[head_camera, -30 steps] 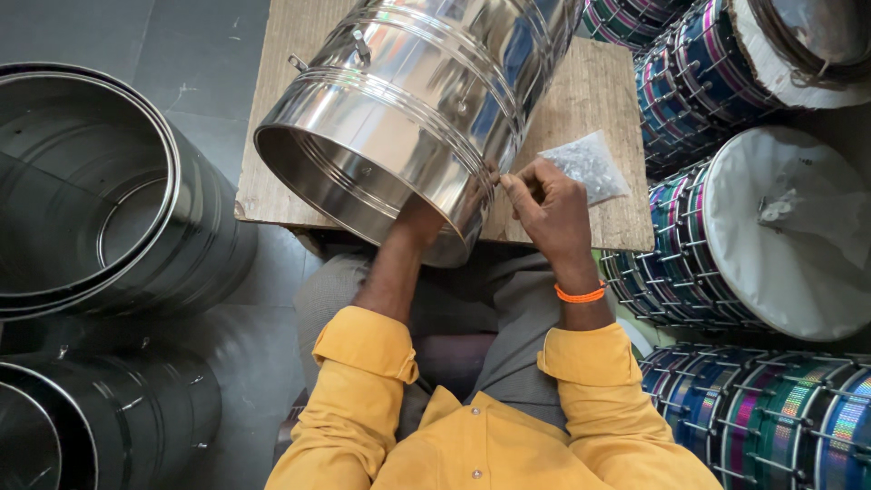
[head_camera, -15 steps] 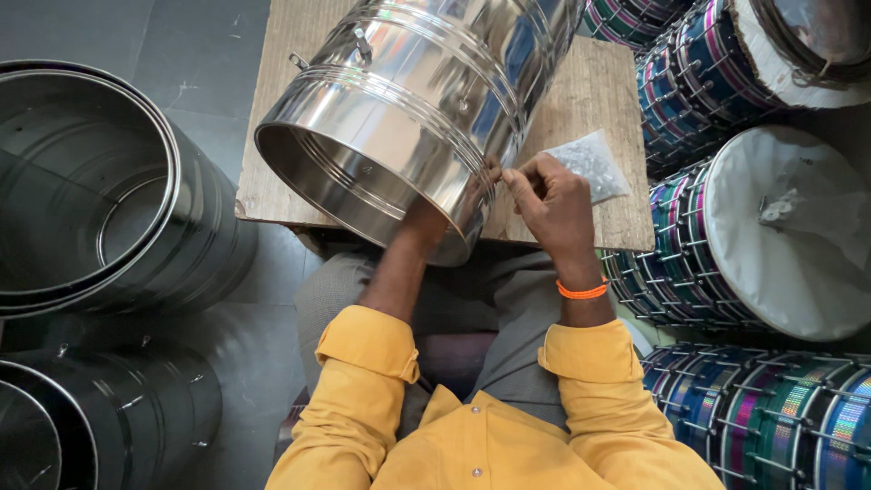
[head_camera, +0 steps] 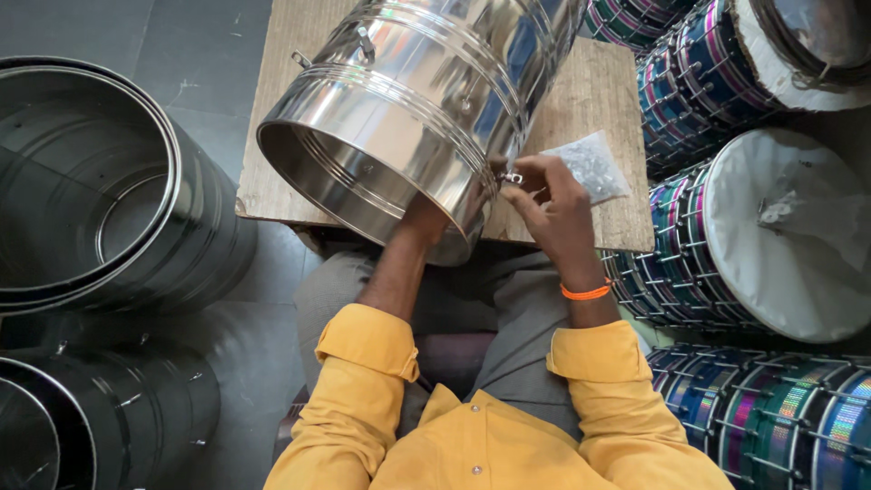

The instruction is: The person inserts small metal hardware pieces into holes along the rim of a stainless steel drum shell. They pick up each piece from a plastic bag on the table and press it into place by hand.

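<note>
Fitting pinched in right hand against steel shell.

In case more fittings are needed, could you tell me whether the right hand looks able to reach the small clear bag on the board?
Probably yes: the right hand holds a small metal fitting at the steel drum shell, and the clear bag lies just beside it on the wooden board, with nothing between.

A single head-worn camera looks steeply down, close above both hands, with the wooden board just beyond them.
</note>
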